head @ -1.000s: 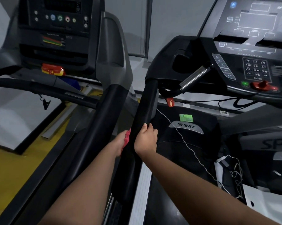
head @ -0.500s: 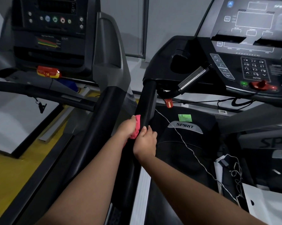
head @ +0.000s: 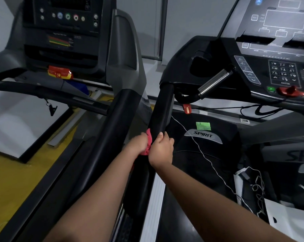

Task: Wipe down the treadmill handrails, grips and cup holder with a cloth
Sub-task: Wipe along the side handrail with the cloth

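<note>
**Hands.** Left hand (head: 137, 143): closed on a red cloth (head: 148, 142) and holding it against the left flank of the handrail (head: 162, 109). The hand is slightly blurred, and its fingertips are hidden behind the cloth and rail. Right hand (head: 160, 149): fingers curled over the same handrail from the right, gripping it, knuckles touching the cloth. The two hands sit side by side with the cloth between them.

**Handrail.** Black, padded, sloping up and away from the hands to the black console housing.

**Near the rail's upper end.**
- Cup holder (head: 201, 67): a dark recess in the housing, its contents not discernible.
- Chrome grip (head: 215, 82): tilted, just right of the recess.
- Red clip tag (head: 187, 109): hanging below.
- White cord (head: 200, 149): trailing down across the motor cover.

**Motor cover.** Green sticker (head: 203, 126) above a grey SPIRIT badge (head: 203, 135).

**Console, upper right.** Number keypad (head: 282, 72), green button (head: 271, 89) and red safety key (head: 289, 90).

**Lower right.** Tangled cables (head: 257, 186) beside a white bag (head: 291, 222).

**Left of the hands.**
- Second treadmill's black handrail (head: 116, 128), running parallel, near but apart.
- Its button panel (head: 67, 16).
- Red-and-yellow stop switch (head: 60, 72).
- Yellow floor (head: 14, 182) beneath.
</note>
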